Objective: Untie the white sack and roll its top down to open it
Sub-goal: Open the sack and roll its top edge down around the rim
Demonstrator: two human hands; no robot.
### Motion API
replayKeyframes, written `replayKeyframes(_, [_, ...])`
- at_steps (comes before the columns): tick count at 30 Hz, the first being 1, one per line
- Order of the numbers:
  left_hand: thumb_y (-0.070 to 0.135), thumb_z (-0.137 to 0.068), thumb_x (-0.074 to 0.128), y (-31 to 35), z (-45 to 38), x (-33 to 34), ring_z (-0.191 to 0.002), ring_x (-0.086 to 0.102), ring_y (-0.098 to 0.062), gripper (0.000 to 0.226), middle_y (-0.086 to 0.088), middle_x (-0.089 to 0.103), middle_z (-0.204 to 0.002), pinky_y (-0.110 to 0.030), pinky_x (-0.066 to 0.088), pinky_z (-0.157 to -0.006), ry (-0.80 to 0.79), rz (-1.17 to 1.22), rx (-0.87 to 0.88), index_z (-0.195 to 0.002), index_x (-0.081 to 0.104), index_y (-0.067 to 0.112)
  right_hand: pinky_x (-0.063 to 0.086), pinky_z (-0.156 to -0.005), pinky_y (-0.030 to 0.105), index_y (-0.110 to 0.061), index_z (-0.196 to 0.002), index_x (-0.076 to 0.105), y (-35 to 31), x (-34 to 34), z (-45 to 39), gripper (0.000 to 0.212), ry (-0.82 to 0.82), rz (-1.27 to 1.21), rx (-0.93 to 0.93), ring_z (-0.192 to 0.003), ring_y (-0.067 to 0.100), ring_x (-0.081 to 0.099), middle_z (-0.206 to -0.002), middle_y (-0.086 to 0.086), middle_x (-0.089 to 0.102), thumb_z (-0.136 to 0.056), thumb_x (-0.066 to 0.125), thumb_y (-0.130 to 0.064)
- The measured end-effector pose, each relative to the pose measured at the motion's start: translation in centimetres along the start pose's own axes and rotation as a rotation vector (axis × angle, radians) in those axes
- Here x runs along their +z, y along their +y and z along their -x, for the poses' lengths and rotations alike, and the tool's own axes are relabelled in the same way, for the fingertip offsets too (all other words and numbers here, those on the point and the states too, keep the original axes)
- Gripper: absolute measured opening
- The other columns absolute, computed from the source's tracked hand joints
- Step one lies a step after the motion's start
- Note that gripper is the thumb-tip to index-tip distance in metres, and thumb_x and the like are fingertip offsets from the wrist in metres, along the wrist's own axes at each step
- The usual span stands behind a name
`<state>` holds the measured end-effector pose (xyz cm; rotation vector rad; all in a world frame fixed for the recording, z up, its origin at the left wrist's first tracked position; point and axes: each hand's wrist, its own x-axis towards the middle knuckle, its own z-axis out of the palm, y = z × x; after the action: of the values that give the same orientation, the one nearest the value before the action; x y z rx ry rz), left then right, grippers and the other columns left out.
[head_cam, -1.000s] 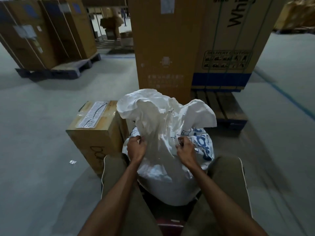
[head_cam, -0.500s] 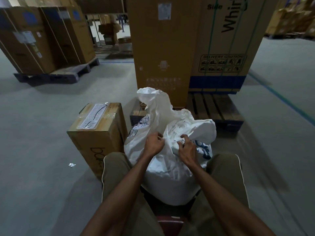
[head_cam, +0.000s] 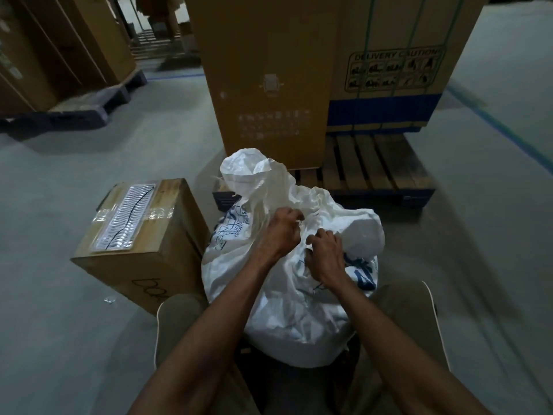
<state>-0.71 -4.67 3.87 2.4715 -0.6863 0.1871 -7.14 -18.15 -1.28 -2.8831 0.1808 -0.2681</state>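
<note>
A: Where is the sack (head_cam: pixel 287 304)?

B: On the floor (head_cam: pixel 89 339), upright between the person's knees, just beside a box (head_cam: pixel 140 244) on their left and near the front edge of a pallet (head_cam: pixel 374 172) beyond it. Held between the legs like that, I judge, so it cannot tip while both hands work at the neck.

A: And the hands?

B: Both are at the gathered neck, close together but not touching. The left hand (head_cam: pixel 281 232) has its fingers curled into the bunched cloth and seems to grip it. The right hand (head_cam: pixel 324 253) is curled too, fingertips pinching at the folds just below. Whether it has the tie or only cloth, I cannot tell; no string shows plainly.

A: Why one above the other?

B: My guess is that the left steadies the bunch so that the right can pick at the knot. A knot gives only if the cloth behind it is held firm.

A: Is the sack open?

B: Not that I can see. The loose top (head_cam: pixel 248 172) stands up and flops away from the person, and another fold bulges out to the right. The neck looks gathered, so the untying seems to be the step in hand, and the rolling down is not yet begun.

A: Any risk?

B: Thin woven cloth; tugging hard may tighten the knot rather than free it.
</note>
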Motion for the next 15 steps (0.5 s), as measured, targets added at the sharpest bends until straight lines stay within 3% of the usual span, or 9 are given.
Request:
replayKeyframes(2, [-0.008, -0.079, 0.062, -0.5, -2.4, 1.2, -0.125, 0.053, -0.03, 0.039, -0.014, 0.064, -0.121, -0.044, 0.052, -0.101, -0.056, -0.16, 0.173, -0.115, 0.069, 0.006, 0.042, -0.094, 0.039, -0.021, -0.102, 0.072, 0.9, 1.3, 0.1, 0.018, -0.005, -0.036, 0.024, -0.099, 0.024, 0.056, -0.103, 0.002, 0.063, -0.085, 0.071, -0.028])
replayKeyframes(4, [0.0, -0.08, 0.063, -0.5, -4.2, 2.1, -0.144, 0.039, -0.034, 0.054, -0.018, 0.054, -0.143, -0.046, 0.038, -0.117, -0.129, -0.354, 0.265, -0.134, 0.059, 0.005, 0.043, -0.093, 0.038, -0.02, -0.102, 0.069, 1.8, 2.4, 0.5, 0.017, -0.014, -0.047, 0.037, -0.096, 0.023, 0.056, -0.101, 0.002, 0.063, -0.086, 0.07, -0.025])
replayKeyframes(6, [0.015, -0.087, 0.06, -0.2, -5.4, 2.3, -0.149, 0.031, -0.033, 0.073, -0.018, 0.034, -0.16, -0.047, 0.034, -0.117, -0.215, -0.499, 0.136, -0.155, 0.033, 0.007, 0.044, -0.09, 0.037, -0.019, -0.103, 0.067, 2.7, 3.2, 1.0, 0.016, -0.026, -0.024, 0.039, -0.094, 0.024, 0.059, -0.1, 0.002, 0.063, -0.087, 0.068, -0.019])
replayKeyframes(8, [0.023, -0.089, 0.06, -0.5, -6.0, 2.8, -0.14, 0.04, -0.036, 0.082, -0.022, 0.038, -0.156, -0.05, 0.035, -0.113, -0.244, -0.548, -0.044, -0.159, 0.021, 0.006, 0.046, -0.086, 0.037, -0.018, -0.106, 0.065, 3.3, 3.4, 1.2, 0.019, -0.04, -0.029, 0.019, -0.093, 0.026, 0.061, -0.1, 0.003, 0.065, -0.087, 0.069, -0.018])
replayKeyframes(11, [0.024, -0.086, 0.062, -1.3, -5.8, 2.9, -0.118, 0.06, -0.037, 0.068, -0.02, 0.062, -0.131, -0.049, 0.041, -0.107, -0.208, -0.634, -0.115, -0.147, 0.042, 0.001, 0.05, -0.083, 0.037, -0.015, -0.119, 0.064, 3.4, 2.7, 1.2, 0.033, -0.064, -0.067, 0.011, -0.096, 0.027, 0.064, -0.109, 0.006, 0.067, -0.087, 0.067, -0.011])
replayKeyframes(13, [0.021, -0.088, 0.059, -0.8, -4.8, 2.1, -0.104, 0.067, -0.033, 0.04, -0.013, 0.07, -0.116, -0.043, 0.049, -0.093, -0.223, -0.577, -0.083, -0.125, 0.06, 0.009, 0.054, -0.081, 0.039, -0.011, -0.128, 0.062, 3.1, 1.8, 1.0, 0.046, -0.035, -0.079, 0.0, -0.095, 0.029, 0.066, -0.116, 0.009, 0.065, -0.083, 0.067, -0.003])
replayKeyframes(15, [0.019, -0.087, 0.058, -0.2, -3.6, 0.9, -0.094, 0.069, -0.03, 0.026, -0.01, 0.073, -0.105, -0.039, 0.052, -0.08, -0.252, -0.498, -0.079, -0.112, 0.064, 0.014, 0.057, -0.074, 0.04, -0.01, -0.129, 0.062, 2.4, 0.4, 0.7, 0.051, 0.055, -0.086, -0.018, -0.09, 0.032, 0.068, -0.119, 0.011, 0.063, -0.08, 0.07, -0.001])
